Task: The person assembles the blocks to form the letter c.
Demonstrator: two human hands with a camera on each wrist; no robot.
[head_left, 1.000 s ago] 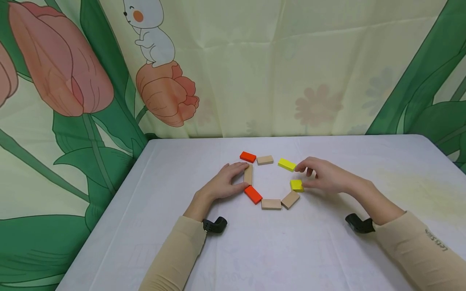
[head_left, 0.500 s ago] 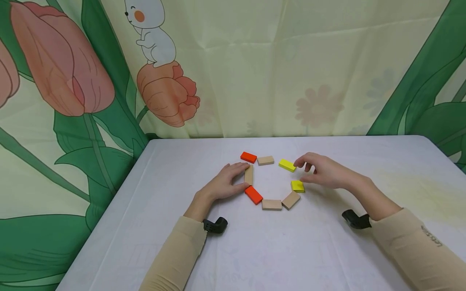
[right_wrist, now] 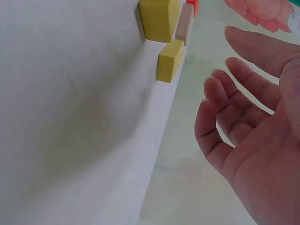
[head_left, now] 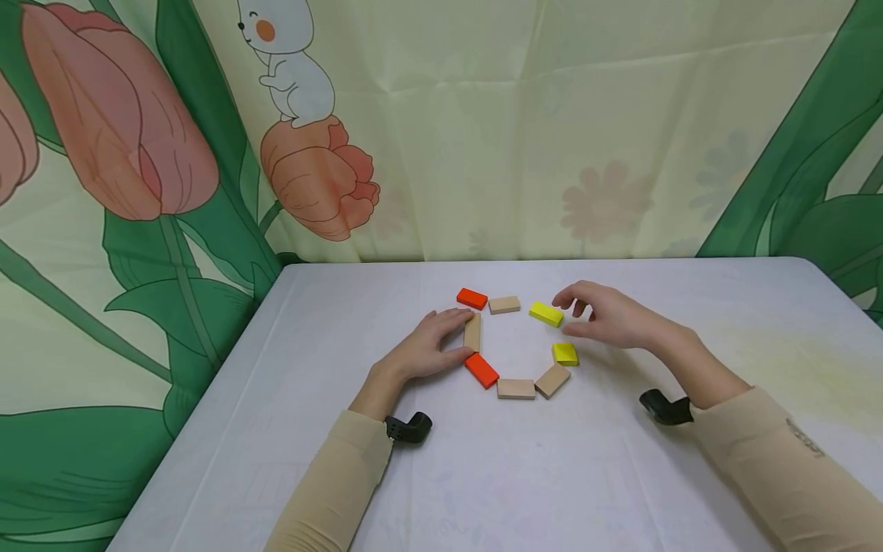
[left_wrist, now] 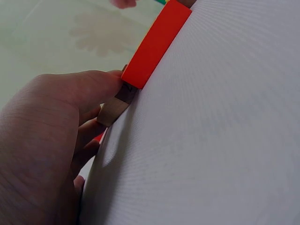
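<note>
In the head view my left hand (head_left: 429,349) lies at the left of a ring of small blocks. Its thumb and index finger hold a plain wooden block (head_left: 472,333) lengthwise, one at each end. The thumb tip is also right by the near red block (head_left: 481,371), which shows large in the left wrist view. Over the ring's right side hovers my right hand (head_left: 610,315), fingers loosely curved with nothing between them. Its fingertips are near the far yellow block (head_left: 546,313). Below the thumb lies the other yellow block (head_left: 566,354). In the right wrist view this hand is apart from both.
A far red block (head_left: 472,298) and a wooden block beside it (head_left: 504,305) form the ring's back. Two more wooden blocks, one straight (head_left: 516,389) and one slanted (head_left: 553,380), form its front. A white cloth covers the table (head_left: 441,483); a printed curtain (head_left: 469,153) hangs behind.
My right hand has risen away from the near yellow block and moved slightly back and left, toward the far yellow block. The left hand and the blocks stay in place.
</note>
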